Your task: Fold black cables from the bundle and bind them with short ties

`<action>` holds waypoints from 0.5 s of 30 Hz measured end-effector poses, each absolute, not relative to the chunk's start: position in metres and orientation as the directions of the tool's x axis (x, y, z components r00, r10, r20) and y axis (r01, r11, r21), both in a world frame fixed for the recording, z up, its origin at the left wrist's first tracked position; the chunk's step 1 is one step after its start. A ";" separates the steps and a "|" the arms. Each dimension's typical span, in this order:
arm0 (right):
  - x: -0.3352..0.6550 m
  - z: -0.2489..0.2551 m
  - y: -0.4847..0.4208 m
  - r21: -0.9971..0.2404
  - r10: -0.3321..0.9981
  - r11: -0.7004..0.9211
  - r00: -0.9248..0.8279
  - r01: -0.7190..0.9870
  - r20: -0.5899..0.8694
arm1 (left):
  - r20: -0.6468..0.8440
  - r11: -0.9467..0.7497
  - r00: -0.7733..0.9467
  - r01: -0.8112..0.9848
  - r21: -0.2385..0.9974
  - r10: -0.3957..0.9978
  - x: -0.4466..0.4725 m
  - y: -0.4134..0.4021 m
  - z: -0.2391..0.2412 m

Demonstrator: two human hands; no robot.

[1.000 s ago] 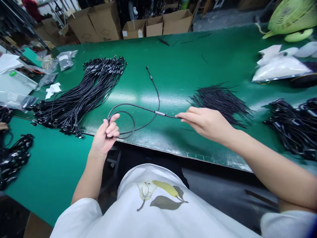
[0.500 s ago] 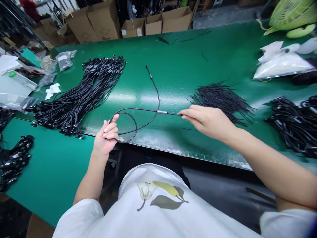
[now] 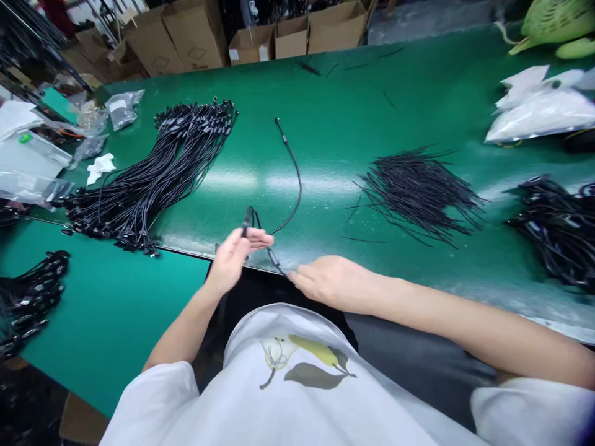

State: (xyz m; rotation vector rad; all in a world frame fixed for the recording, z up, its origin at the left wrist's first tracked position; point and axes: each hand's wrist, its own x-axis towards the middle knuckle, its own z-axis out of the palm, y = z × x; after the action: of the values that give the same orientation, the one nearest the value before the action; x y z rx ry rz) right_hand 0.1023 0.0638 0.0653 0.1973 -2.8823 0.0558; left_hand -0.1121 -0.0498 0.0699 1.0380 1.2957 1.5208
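Observation:
A thin black cable (image 3: 299, 179) runs from its far tip on the green tabletop toward me, into my two hands. My left hand (image 3: 233, 257) is closed around looped turns of it at the table's front edge, fingers pointing right. My right hand (image 3: 332, 282) pinches the cable's near end, just past a small grey sleeve (image 3: 273, 256). Part of the loops is hidden by my left fingers, and that spot is slightly blurred. To the left lies a large bundle of similar black cables (image 3: 158, 176). A pile of short black strips (image 3: 418, 192) lies to the right.
More black cables (image 3: 558, 229) lie at the far right, below a white plastic bag (image 3: 542, 114). Clear bags (image 3: 123, 108) sit at the back left. Cardboard boxes (image 3: 337, 28) stand behind the table. A lower green surface (image 3: 116, 310) adjoins at the left, with another cable bundle (image 3: 35, 303).
My right hand has moved left and toward me with the cable end. My left hand has shifted right, and the wide loop is now gathered small at its fingers.

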 end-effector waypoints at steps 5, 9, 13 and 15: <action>0.080 0.067 0.075 -0.409 0.120 0.903 -0.841 -0.129 0.528 | -0.010 0.009 0.002 0.258 0.966 1.000 -0.087 -0.052 0.056; 0.062 0.045 0.082 -0.830 0.570 0.551 -0.687 -0.087 0.451 | -0.013 0.005 -0.053 -0.144 0.990 0.999 -0.081 -0.049 0.052; 0.045 0.019 0.067 -0.992 0.771 -0.032 -0.635 -0.119 0.052 | -0.156 0.069 -0.155 -0.458 0.886 0.976 -0.071 -0.039 0.046; 0.041 0.015 0.061 -0.951 0.823 -0.217 -0.565 -0.219 -0.058 | -0.262 0.145 -0.151 -0.532 0.834 0.953 -0.066 -0.035 0.041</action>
State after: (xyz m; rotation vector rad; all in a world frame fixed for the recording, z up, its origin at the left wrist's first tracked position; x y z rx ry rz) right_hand 0.0407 0.0611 0.0148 -0.7616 -1.3172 1.8599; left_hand -0.0663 -0.0351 0.0411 0.5402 1.0401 1.4105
